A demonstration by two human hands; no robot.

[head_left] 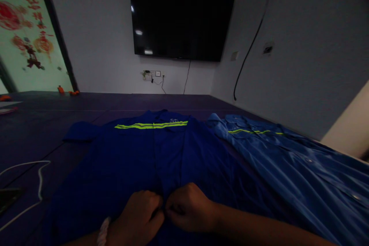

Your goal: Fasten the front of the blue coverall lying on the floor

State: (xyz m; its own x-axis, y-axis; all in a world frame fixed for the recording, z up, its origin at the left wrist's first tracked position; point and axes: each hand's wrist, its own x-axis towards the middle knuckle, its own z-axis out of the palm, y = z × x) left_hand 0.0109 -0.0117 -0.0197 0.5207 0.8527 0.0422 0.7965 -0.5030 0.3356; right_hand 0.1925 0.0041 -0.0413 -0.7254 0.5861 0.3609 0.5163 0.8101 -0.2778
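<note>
A dark blue work shirt (123, 161) with a yellow-green reflective stripe across its chest lies spread on the purple table surface in front of me. My left hand (141, 215), a pale band around its wrist, is closed on the shirt's front opening low down. Right beside it, my right hand (188, 207) pinches the same front edge, its fingers curled in. The two hands nearly touch. What exactly sits between the fingertips, cloth or a fastener, is hidden by the knuckles and the dim light.
To the right lies a lighter blue work shirt (276, 157) with a similar stripe. A white cable (40, 177) runs along the left beside a dark flat object (10, 200). Small orange items (60, 89) stand at the far left edge. A television (181, 19) hangs on the wall.
</note>
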